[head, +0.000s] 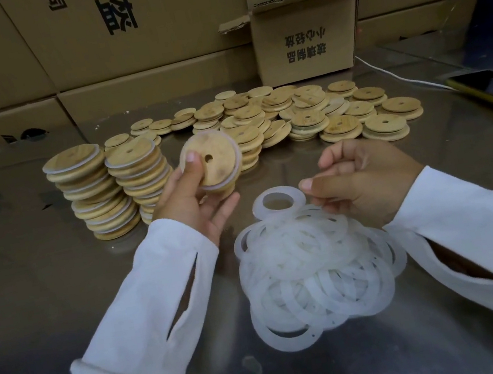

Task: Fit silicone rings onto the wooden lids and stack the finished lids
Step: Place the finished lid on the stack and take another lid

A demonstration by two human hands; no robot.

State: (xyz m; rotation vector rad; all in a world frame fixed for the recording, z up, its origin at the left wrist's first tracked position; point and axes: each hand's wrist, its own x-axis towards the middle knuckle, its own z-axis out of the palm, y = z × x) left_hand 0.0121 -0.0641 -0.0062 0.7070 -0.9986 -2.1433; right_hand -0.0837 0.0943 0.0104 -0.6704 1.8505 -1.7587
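Observation:
My left hand [190, 201] grips a round wooden lid [214, 161] with a centre hole; a white silicone ring sits around its rim. My right hand [358, 179] hovers over a heap of translucent silicone rings [314, 270] with its fingers curled, and the fingertips touch or pinch the topmost ring [278, 202]; which of the two is unclear. Two tall stacks of ringed lids [115, 189] stand to the left of my left hand. A spread pile of bare wooden lids [308, 114] lies behind both hands.
The work surface is a shiny metal table [61, 299]. An open cardboard box [307, 33] stands at the back, with closed cartons [123, 44] walling the far edge. A phone in a yellow case [491, 95] and a white cable [399, 76] lie at the right.

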